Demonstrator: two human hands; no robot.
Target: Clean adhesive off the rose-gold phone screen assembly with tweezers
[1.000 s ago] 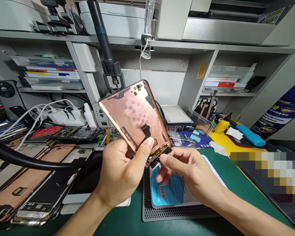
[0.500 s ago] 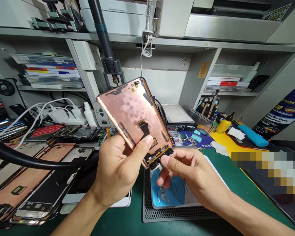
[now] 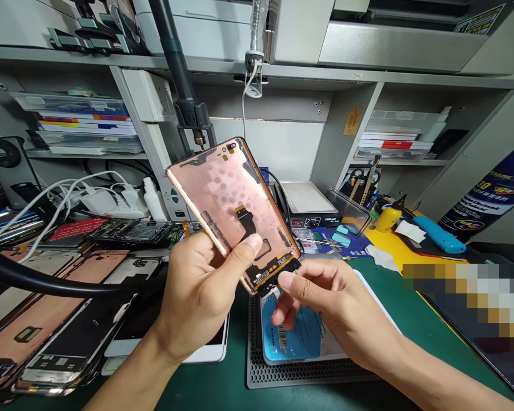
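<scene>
A phone screen [image 3: 223, 188] with a copper-coloured back is held up, tilted, over the bench. Its left edge lies in my left hand [image 3: 208, 285], whose thumb presses on the copper back beside a black flex cable [image 3: 246, 221]. At the lower end runs a dark strip with a gold-edged flex circuit [image 3: 276, 273]. My right hand [image 3: 325, 291] pinches the black film at this end between thumb and index finger, its other fingers curled below. Under the hands, a blue packet [image 3: 291, 337] rests on a white tray on a black perforated mat [image 3: 278, 377].
Several phone screens and frames [image 3: 81, 319] lie at the left, crossed by a thick black hose [image 3: 68, 285]. A white device [image 3: 209, 351] sits beside them. Behind are a hotplate-like box [image 3: 308, 202], a yellow bottle [image 3: 389, 217] and a blue-handled tool [image 3: 439, 234]. A spray can [image 3: 488, 191] stands right.
The phone screen has shifted very slightly left and tipped a little in my hands. Both hands keep the same hold, and the whole view has moved slightly.
</scene>
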